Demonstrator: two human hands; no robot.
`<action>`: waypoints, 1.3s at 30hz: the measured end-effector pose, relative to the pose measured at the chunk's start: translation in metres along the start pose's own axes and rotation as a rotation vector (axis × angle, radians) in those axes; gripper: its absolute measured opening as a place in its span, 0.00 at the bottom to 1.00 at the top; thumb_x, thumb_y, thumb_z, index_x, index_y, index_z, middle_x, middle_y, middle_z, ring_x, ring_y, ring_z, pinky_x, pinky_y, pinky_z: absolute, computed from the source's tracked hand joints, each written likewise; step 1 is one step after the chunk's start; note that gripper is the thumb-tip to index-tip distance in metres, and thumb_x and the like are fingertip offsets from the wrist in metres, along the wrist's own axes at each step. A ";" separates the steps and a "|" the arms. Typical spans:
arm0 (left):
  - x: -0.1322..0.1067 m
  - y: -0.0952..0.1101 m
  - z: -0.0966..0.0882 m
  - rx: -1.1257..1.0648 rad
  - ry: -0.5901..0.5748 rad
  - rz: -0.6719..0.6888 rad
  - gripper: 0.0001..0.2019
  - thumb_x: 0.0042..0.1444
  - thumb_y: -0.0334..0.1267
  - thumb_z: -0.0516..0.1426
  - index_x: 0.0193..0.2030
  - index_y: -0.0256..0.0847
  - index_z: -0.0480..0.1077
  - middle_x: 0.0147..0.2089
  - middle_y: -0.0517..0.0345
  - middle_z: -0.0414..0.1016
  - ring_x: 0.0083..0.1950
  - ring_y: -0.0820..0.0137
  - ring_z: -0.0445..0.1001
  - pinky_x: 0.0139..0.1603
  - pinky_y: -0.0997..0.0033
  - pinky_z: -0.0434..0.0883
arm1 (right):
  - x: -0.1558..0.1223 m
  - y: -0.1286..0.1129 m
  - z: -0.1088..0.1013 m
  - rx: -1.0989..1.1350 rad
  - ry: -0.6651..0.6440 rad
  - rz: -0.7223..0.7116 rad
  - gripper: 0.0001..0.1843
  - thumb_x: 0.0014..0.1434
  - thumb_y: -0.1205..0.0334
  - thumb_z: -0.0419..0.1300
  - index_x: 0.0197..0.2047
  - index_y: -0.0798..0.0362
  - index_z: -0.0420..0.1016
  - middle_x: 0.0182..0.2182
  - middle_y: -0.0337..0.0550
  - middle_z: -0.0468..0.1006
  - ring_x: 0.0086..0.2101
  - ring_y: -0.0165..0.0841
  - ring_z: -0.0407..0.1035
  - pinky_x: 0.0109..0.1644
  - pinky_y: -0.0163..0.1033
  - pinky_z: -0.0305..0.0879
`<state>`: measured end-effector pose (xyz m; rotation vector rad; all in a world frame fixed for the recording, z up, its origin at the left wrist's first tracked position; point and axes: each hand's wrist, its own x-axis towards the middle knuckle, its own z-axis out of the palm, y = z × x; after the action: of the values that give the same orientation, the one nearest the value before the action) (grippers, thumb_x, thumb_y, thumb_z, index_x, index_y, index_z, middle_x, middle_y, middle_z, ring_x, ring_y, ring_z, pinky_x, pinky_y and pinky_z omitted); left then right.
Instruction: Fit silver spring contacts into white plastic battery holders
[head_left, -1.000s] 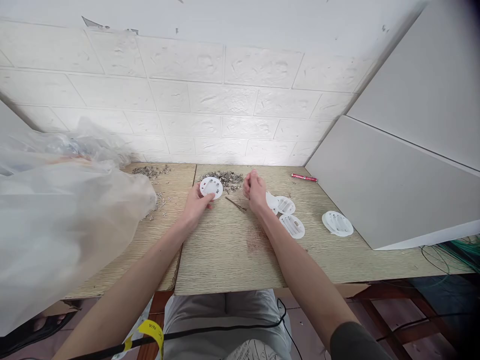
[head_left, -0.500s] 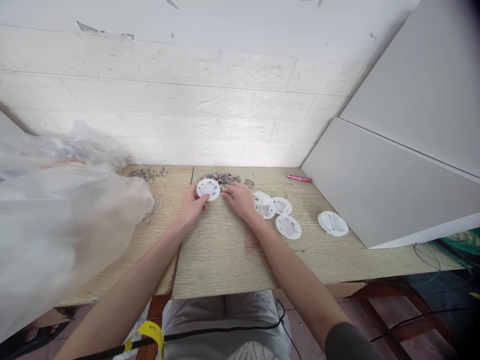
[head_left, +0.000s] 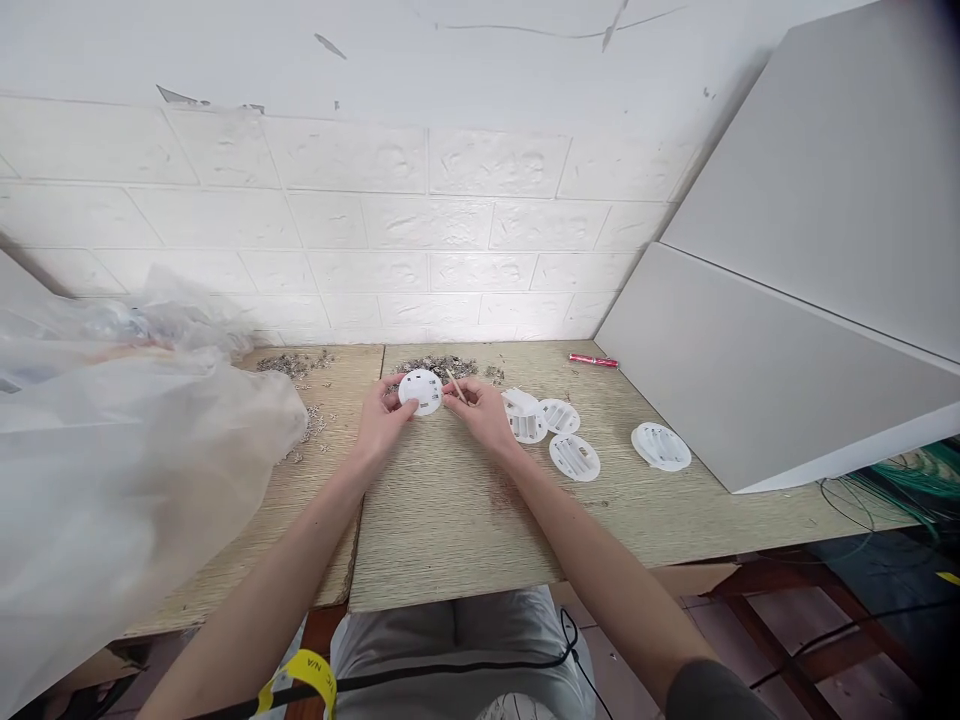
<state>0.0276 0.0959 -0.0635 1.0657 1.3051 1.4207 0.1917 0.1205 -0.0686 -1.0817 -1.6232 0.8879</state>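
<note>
1. My left hand is clamping the white disc above the table, covering its left rim.
2. My right hand is pinching a thin tool, obscuring its lower end.
3. The disc's face is pointing toward me; the tool's long axis is slanting up-left.

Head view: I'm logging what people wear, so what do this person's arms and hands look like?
The left hand and right hand are bare, with no gloves visible. A dark grey sleeve shows on the right arm; none shows on the left arm. A black cable with a yellow tag passes near the left forearm.
</note>
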 end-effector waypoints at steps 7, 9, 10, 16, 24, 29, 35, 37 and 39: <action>-0.001 -0.003 -0.001 -0.007 -0.054 -0.026 0.21 0.41 0.41 0.67 0.40 0.37 0.68 0.35 0.52 0.80 0.35 0.68 0.76 0.39 0.68 0.70 | 0.000 -0.002 -0.001 0.010 -0.037 -0.040 0.10 0.57 0.59 0.57 0.39 0.52 0.78 0.36 0.42 0.78 0.36 0.33 0.68 0.40 0.38 0.61; -0.001 -0.002 -0.001 0.013 -0.079 -0.012 0.19 0.43 0.44 0.67 0.39 0.37 0.70 0.34 0.52 0.80 0.34 0.68 0.75 0.37 0.69 0.70 | -0.001 -0.003 -0.001 -0.013 -0.048 -0.072 0.11 0.58 0.61 0.55 0.40 0.52 0.78 0.37 0.42 0.77 0.36 0.33 0.67 0.39 0.37 0.61; -0.002 -0.001 -0.001 0.020 -0.087 -0.003 0.18 0.44 0.45 0.66 0.39 0.36 0.71 0.33 0.53 0.79 0.33 0.69 0.75 0.36 0.70 0.70 | -0.001 -0.003 -0.001 -0.027 -0.053 -0.093 0.12 0.59 0.62 0.54 0.41 0.52 0.78 0.37 0.42 0.77 0.36 0.32 0.67 0.38 0.37 0.61; -0.004 0.001 0.002 0.069 -0.138 0.004 0.18 0.45 0.50 0.65 0.36 0.37 0.75 0.30 0.54 0.77 0.29 0.70 0.72 0.29 0.71 0.69 | -0.003 -0.004 0.000 -0.101 -0.069 -0.198 0.11 0.60 0.65 0.54 0.40 0.51 0.78 0.33 0.42 0.72 0.33 0.32 0.66 0.35 0.37 0.61; -0.007 0.001 0.003 0.107 -0.193 -0.002 0.17 0.47 0.51 0.63 0.36 0.39 0.78 0.32 0.53 0.76 0.32 0.69 0.71 0.28 0.74 0.68 | -0.005 -0.001 -0.001 -0.323 -0.118 -0.401 0.14 0.64 0.68 0.50 0.40 0.50 0.77 0.36 0.45 0.71 0.38 0.34 0.66 0.42 0.39 0.62; -0.008 0.003 0.004 0.131 -0.214 0.001 0.15 0.48 0.50 0.62 0.33 0.39 0.78 0.31 0.54 0.75 0.30 0.70 0.68 0.27 0.74 0.66 | -0.004 -0.001 -0.001 -0.307 -0.114 -0.389 0.14 0.65 0.68 0.49 0.39 0.51 0.76 0.35 0.45 0.71 0.37 0.34 0.66 0.40 0.38 0.62; -0.011 0.007 0.006 0.169 -0.216 0.003 0.15 0.50 0.50 0.61 0.26 0.38 0.75 0.26 0.57 0.70 0.26 0.73 0.63 0.26 0.74 0.61 | -0.005 -0.002 0.000 -0.336 -0.134 -0.402 0.15 0.66 0.70 0.47 0.38 0.52 0.75 0.36 0.45 0.70 0.37 0.33 0.66 0.40 0.37 0.61; -0.012 0.008 0.006 0.160 -0.213 -0.021 0.16 0.51 0.50 0.60 0.25 0.38 0.74 0.25 0.58 0.69 0.25 0.73 0.62 0.25 0.74 0.60 | -0.006 -0.002 0.000 -0.373 -0.154 -0.404 0.15 0.65 0.70 0.47 0.39 0.52 0.75 0.37 0.45 0.71 0.37 0.33 0.66 0.39 0.37 0.61; -0.013 0.009 0.007 0.154 -0.209 -0.037 0.16 0.51 0.51 0.60 0.25 0.38 0.73 0.24 0.58 0.67 0.24 0.73 0.61 0.26 0.73 0.60 | -0.007 -0.001 0.001 -0.395 -0.166 -0.408 0.15 0.65 0.70 0.47 0.41 0.52 0.75 0.38 0.46 0.71 0.37 0.34 0.66 0.40 0.38 0.62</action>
<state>0.0368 0.0845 -0.0541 1.2504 1.2902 1.1622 0.1915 0.1136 -0.0696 -0.8984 -2.1219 0.4025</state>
